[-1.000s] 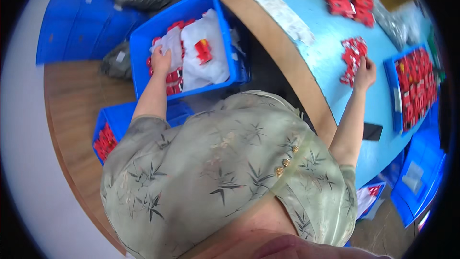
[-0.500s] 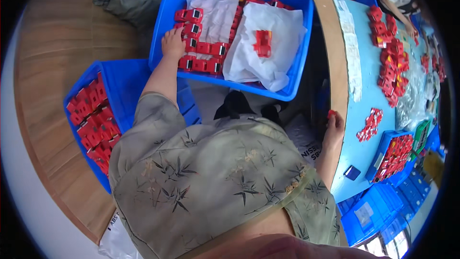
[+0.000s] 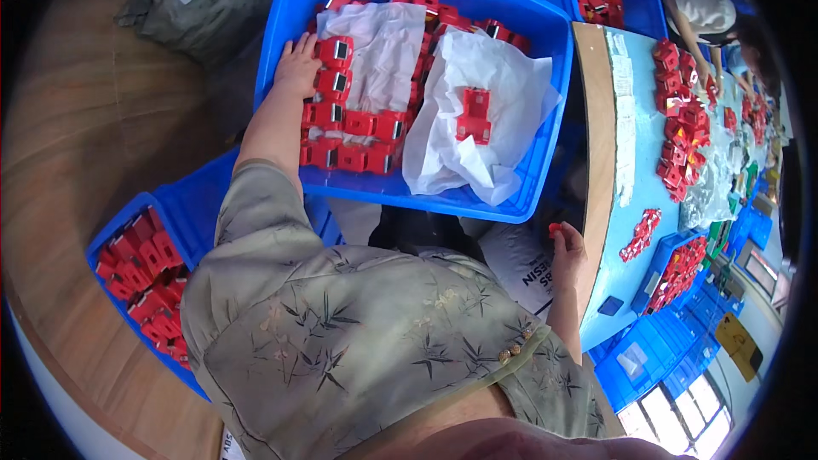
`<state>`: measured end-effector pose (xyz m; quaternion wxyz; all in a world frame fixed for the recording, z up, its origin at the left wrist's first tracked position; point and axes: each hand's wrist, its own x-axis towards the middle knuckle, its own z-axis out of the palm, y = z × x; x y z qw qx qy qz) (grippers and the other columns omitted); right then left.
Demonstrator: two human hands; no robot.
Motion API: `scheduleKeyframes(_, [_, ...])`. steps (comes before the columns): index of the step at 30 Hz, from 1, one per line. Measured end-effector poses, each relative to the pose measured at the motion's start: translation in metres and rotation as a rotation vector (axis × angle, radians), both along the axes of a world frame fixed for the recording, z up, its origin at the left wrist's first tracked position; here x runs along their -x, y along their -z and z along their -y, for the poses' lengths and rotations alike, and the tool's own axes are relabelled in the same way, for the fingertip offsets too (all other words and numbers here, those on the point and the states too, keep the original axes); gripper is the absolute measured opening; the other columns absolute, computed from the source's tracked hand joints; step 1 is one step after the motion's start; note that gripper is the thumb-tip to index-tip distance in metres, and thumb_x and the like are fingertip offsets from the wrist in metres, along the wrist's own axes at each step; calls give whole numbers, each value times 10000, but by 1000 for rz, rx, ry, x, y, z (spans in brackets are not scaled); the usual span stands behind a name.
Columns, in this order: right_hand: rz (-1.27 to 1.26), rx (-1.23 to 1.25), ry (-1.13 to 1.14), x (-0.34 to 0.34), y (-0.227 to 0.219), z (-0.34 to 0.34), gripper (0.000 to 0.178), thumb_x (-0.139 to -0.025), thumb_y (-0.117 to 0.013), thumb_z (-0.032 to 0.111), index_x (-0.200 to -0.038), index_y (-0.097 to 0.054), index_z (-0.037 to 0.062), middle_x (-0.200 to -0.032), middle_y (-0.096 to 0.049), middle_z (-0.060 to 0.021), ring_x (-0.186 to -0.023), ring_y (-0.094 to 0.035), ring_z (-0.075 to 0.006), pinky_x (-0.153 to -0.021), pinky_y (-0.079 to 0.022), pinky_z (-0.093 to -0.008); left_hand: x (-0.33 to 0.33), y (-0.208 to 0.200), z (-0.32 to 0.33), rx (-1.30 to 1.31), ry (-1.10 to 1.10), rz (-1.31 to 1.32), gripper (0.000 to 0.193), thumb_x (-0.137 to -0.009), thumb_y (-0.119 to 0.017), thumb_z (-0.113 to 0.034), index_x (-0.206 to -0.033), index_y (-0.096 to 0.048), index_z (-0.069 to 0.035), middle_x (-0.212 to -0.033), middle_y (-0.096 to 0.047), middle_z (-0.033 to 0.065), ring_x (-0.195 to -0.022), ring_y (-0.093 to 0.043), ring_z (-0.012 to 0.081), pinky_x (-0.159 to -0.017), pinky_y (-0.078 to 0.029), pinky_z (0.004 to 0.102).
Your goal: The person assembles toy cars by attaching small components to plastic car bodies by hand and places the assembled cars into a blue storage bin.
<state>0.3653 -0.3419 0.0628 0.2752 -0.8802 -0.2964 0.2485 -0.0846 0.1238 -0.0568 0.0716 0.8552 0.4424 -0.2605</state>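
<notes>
My left hand (image 3: 296, 66) reaches into a large blue bin (image 3: 266, 60) at its left wall. Its fingers are spread and lie against the end of a column of red plastic parts with small dark windows (image 3: 332, 83). White paper sheet (image 3: 388, 51) covers parts in the middle. On a second crumpled white sheet (image 3: 434, 136) at the right lies a single red part (image 3: 474, 115). Beside the table's wooden edge, my right hand (image 3: 569, 254) pinches a small red piece (image 3: 554, 228) between thumb and fingers.
Another blue bin (image 3: 192, 213) of red parts stands low at left. A light-blue table (image 3: 635, 170) at right bears rows of red parts (image 3: 682, 140), small red pieces (image 3: 641, 235) and a blue tray (image 3: 654, 277). Another person's arm (image 3: 694, 43) works at the table's far end.
The view has shifted. My left hand has slid farther up along the column of red parts, its fingers more stretched. My right hand has drawn slightly away from the table edge, still holding the small red piece.
</notes>
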Motion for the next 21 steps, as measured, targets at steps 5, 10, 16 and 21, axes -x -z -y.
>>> scheduleKeyframes(5, [70, -14, -46, 15, -21, -26, 226, -887, -682, 47, -1112, -690, 18, -979, -699, -103, -904, -679, -191, -823, -527, -305, 5, -8, 1, -37, 28, 66, 547, -609, -874, -283, -1125, -722, -179, -1542, -307, 165, -1464, -241, 314, -1168, -231, 506])
scheduleKeyframes(10, [157, -22, -95, 23, -37, -38, 213, -887, -686, 57, -1099, -695, 31, -996, -695, -122, -910, -683, -231, -814, -532, -320, -8, -87, 18, -70, -19, 273, 518, -672, -827, -365, -1139, -724, -166, -1465, -380, 184, -1411, -306, 325, -1163, -241, 486])
scheduleKeyframes(16, [20, -368, -226, 55, -67, -102, 95, -883, -683, -5, -977, -670, -1, -956, -679, -120, -860, -682, -200, -766, -535, -292, -30, -132, 74, 893, -691, 1169, 610, -849, -700, -335, -1351, -530, -34, -1370, -535, 163, -1294, -489, 340, -1108, -364, 387])
scheduleKeyframes(21, [22, -567, -502, 82, -135, -159, 142, -858, -721, 31, -995, -684, 26, -909, -654, -111, -809, -669, -223, -725, -531, -300, -99, -167, 165, 1681, -517, 2020, 662, -806, -704, -312, -1390, -495, -81, -1371, -569, 122, -1292, -524, 323, -1108, -388, 515])
